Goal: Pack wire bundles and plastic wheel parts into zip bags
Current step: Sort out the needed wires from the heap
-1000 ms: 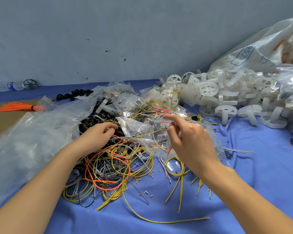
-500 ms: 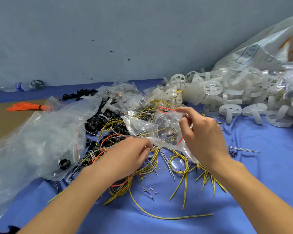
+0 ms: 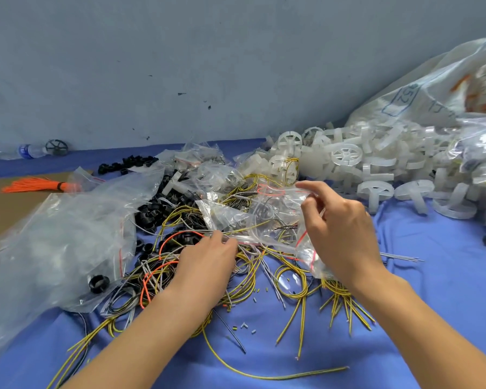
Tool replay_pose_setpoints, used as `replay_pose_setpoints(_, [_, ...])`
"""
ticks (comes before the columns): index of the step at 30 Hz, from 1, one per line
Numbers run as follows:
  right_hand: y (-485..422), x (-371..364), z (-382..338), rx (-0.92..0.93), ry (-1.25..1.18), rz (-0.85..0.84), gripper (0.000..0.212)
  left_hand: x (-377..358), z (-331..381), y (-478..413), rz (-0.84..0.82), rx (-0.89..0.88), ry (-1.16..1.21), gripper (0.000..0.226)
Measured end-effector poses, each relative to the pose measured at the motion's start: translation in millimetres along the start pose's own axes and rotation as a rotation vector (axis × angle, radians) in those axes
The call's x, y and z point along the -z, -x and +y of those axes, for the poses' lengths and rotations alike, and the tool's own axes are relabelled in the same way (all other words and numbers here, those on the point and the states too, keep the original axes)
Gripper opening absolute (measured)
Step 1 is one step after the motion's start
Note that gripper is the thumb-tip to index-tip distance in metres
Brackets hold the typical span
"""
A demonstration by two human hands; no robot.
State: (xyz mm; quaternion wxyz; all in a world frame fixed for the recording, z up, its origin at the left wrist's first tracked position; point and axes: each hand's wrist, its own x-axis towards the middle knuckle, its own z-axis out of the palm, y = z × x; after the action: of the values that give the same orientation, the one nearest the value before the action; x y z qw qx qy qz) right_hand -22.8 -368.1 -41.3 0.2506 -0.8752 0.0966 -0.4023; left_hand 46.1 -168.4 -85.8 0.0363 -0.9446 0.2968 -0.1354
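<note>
Fingers (image 3: 222, 242) of the left hand (image 3: 205, 265) curl down into the tangle of yellow wires (image 3: 180, 217) on the blue worktop (image 3: 432, 276), pinching the lower edge of a clear zip bag (image 3: 264, 217). The right hand (image 3: 340, 234) pinches the same bag's upper edge between thumb and bent forefinger, its other fingers loosely curled. White plastic wheel parts (image 3: 345, 155) lie heaped further right.

**Few Readable Marks**

The large translucent white plastic sack (image 3: 421, 88) at the far right carried blue print: the digits "52" stood inside a blue outlined box, with further blue characters beside it too blurred to read. The clear plastic water bottle (image 3: 26, 151) by the wall bore a blue-and-white label whose wording stayed illegible.
</note>
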Motion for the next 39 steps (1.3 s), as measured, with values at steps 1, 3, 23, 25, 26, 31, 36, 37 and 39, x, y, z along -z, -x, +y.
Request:
replay_pose_setpoints(1, [0.5, 0.1, -0.5, 0.004, 0.003, -0.003, 0.037, 3.0, -2.6, -1.0, 0.001, 0.016, 0.086, 0.014])
replay_pose_setpoints(3, [-0.2, 0.0, -0.9, 0.011, 0.005, -0.01, 0.037, 11.4, -12.1, -4.0, -0.014, 0.061, 0.31, 0.014])
replay_pose_setpoints(23, [0.9, 4.0, -10.2, 0.105, 0.037, -0.176, 0.028, 77.1, -63.3, -16.2, 0.48, 0.271, 1.222, 0.007])
replay_pose_setpoints(25, [1.7, 4.4, -17.1, 0.176, 0.016, -0.289, 0.041, 83.8, -67.2, -15.2, 0.497, 0.246, 1.202, 0.008])
replay_pose_setpoints(26, [1.3, 4.3, -20.5, 0.2, -0.011, -0.328, 0.049, 87.4, -68.0, -15.1, 0.502, 0.226, 1.184, 0.009])
replay_pose_setpoints(31, [-1.7, 4.8, -42.8, 0.217, -0.124, -0.207, 0.05, 106.7, -59.8, -12.2, 0.465, 0.066, 1.146, 0.013])
replay_pose_setpoints(36, [-4.9, 4.7, -58.3, 0.357, -0.067, -0.222, 0.044, 115.1, -41.3, -11.9, 0.377, -0.235, 0.864, 0.015])
replay_pose_setpoints(37, [-4.4, 3.3, -59.0, 0.378, -0.064, -0.234, 0.04, 114.4, -38.6, -12.4, 0.396, -0.26, 0.829, 0.016])
replay_pose_setpoints(39, [-3.4, 0.3, -59.5, 0.361, -0.147, -0.231, 0.033, 111.6, -35.9, -13.1, 0.435, -0.27, 0.786, 0.019])
